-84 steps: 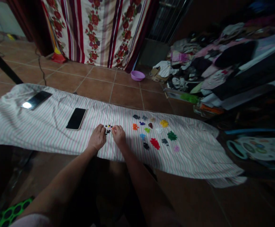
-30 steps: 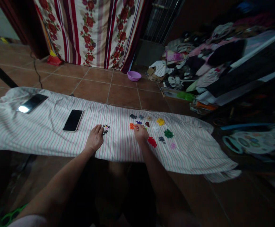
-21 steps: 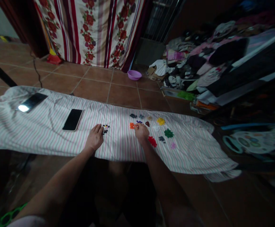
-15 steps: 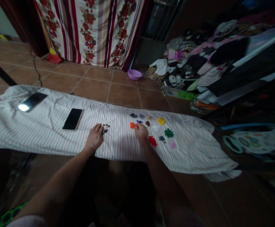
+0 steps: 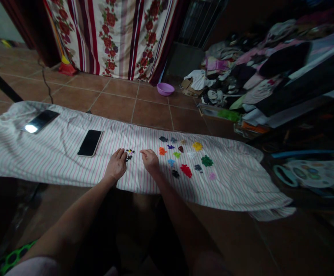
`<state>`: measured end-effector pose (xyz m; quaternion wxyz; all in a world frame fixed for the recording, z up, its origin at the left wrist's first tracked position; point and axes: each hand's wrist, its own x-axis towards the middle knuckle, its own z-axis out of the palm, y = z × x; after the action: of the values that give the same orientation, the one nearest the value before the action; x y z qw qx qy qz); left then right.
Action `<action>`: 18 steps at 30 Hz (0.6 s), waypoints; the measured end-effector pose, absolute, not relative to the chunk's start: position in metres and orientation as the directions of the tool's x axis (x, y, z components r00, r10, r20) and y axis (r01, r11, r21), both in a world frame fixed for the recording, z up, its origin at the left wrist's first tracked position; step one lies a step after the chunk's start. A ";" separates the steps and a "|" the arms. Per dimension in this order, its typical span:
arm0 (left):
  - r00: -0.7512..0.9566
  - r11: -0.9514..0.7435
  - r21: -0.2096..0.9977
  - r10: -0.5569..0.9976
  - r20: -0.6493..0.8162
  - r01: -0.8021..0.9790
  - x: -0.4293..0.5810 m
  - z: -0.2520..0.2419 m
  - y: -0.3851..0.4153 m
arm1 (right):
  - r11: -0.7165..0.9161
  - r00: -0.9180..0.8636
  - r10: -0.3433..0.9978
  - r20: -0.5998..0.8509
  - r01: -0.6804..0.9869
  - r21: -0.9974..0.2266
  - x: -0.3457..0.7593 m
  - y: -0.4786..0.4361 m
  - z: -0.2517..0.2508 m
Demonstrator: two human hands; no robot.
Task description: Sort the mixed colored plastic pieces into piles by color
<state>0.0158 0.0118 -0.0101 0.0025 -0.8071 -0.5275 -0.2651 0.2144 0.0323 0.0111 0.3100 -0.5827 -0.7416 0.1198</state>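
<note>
My left hand [image 5: 117, 164] lies on the striped cloth [image 5: 54, 161], fingers stretched out. Its fingertips are beside a small cluster of mostly black pieces [image 5: 129, 156], with a few yellow and pink ones among them. To the right of that cluster, my right hand [image 5: 151, 161] is pinched, thumb against fingers; whatever is between them is too small to make out. Further right are sorted little heaps: orange pieces [image 5: 162, 151], red pieces [image 5: 186, 171], blue pieces [image 5: 171, 163], black pieces [image 5: 175, 174], yellow pieces [image 5: 197, 146] and green pieces [image 5: 207, 161], among several others.
A black-screened phone [image 5: 90, 143] lies left of my left hand, and a second phone [image 5: 42, 121] reflects light farther left. Beyond the cloth, a purple basin [image 5: 165, 89] stands on the tiled floor. Piled clothes [image 5: 227, 73] fill the back right.
My right hand has moved left from the orange heap towards the small cluster, uncovering the lime, blue and black heaps. My left hand has stayed beside the cluster.
</note>
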 end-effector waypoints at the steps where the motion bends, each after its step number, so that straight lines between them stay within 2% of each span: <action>1: 0.302 -0.444 0.277 0.850 0.431 0.852 0.016 -0.010 0.012 | 0.306 -0.149 0.938 0.313 0.780 -0.545 0.206 0.033 0.011; 4: 0.303 -0.444 0.274 0.849 0.433 0.853 0.016 -0.009 0.012 | 0.301 -0.172 0.945 0.276 0.785 -0.541 0.187 0.037 0.011; 9: 0.302 -0.439 0.283 0.856 0.419 0.852 0.016 -0.008 0.012 | 0.194 -0.110 0.975 0.191 0.839 -0.509 0.173 0.039 0.013; 18: 0.312 -0.442 0.288 0.861 0.402 0.849 0.015 -0.007 0.012 | 0.122 -0.036 0.984 0.173 0.846 -0.519 0.170 0.039 0.012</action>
<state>0.0153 0.0117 -0.0068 -0.0114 -0.8099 -0.5279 -0.2553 0.1705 0.0389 0.0116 0.2499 -0.6477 -0.7063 0.1386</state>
